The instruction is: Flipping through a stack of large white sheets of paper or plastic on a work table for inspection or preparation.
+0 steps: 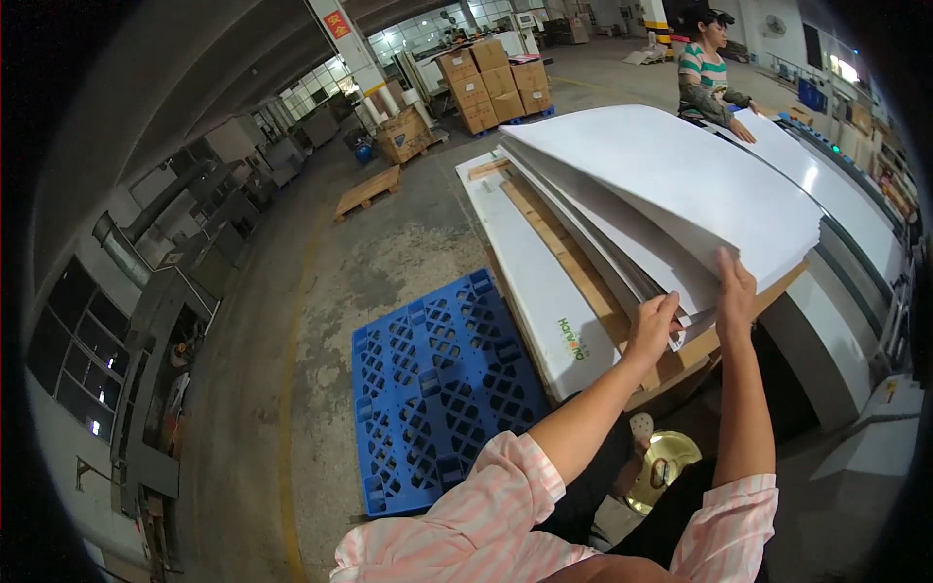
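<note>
Large white sheets (671,160) lie in a stack in front of me, their near ends lifted and fanned apart. My right hand (736,287) is closed on the near edge of the upper sheets, thumb on top. Just left of it and a little lower, my left hand (653,328) pinches the near corner of the sheets below. Dark gaps show between the raised layers along the left side. Under the stack is a wooden board (573,262) that rests on a long white machine bed or table (530,282).
A blue plastic pallet (442,389) lies on the floor to my left. Across the stack, another person (709,83) handles a white sheet on a long machine (826,185). Cardboard boxes (486,87) and a wooden pallet (369,191) stand farther back. A gold-coloured round stool or basin (671,452) is by my legs.
</note>
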### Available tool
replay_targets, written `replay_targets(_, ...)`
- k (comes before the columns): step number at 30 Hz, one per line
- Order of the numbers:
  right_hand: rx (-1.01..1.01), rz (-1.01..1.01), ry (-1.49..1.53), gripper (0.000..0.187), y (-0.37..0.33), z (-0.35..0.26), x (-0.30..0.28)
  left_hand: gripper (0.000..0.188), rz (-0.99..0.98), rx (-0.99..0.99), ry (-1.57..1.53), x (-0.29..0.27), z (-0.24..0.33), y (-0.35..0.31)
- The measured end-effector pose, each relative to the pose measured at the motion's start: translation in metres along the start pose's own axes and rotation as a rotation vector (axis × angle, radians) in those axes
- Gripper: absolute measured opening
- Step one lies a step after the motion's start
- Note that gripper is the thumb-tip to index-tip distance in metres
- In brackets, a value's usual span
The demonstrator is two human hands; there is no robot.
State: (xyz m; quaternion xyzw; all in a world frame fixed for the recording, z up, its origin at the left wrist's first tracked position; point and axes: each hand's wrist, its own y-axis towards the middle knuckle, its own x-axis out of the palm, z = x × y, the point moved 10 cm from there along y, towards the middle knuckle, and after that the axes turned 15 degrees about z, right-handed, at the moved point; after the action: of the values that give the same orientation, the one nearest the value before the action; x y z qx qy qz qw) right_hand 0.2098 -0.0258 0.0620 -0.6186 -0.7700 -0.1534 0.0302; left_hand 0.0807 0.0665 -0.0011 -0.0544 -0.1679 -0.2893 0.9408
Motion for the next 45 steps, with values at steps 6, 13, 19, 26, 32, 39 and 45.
replay_targets(6,-0.120,0.078,0.026,0.028,-0.009,-0.025,-0.007,0.025,-0.020,0.030,0.016,0.005,0.004,-0.003)
replay_targets(13,-0.603,-0.330,-0.535,0.016,-0.042,-0.028,0.027,0.009,-0.033,0.081,0.099,0.004,0.007,-0.005)
replay_targets(19,-0.795,-0.507,-0.550,0.047,-0.064,-0.043,0.034,0.029,-0.006,0.037,0.002,0.003,0.014,-0.008)
replay_targets(26,-0.715,-0.396,-0.457,0.034,-0.057,-0.039,0.030,0.044,-0.031,-0.056,-0.033,0.003,0.007,-0.006)
replay_targets(32,-0.034,-0.157,-0.053,0.037,-0.017,-0.002,0.015,0.035,-0.010,0.076,0.196,0.001,0.011,-0.012)
replay_targets(39,-0.422,-0.126,-0.055,0.029,-0.036,-0.054,0.014,0.051,0.062,0.084,0.072,0.002,0.011,-0.016)
replay_targets(45,-0.768,-0.420,-0.625,0.019,-0.060,-0.033,0.039,0.071,0.129,0.017,-0.115,-0.006,0.012,-0.015)
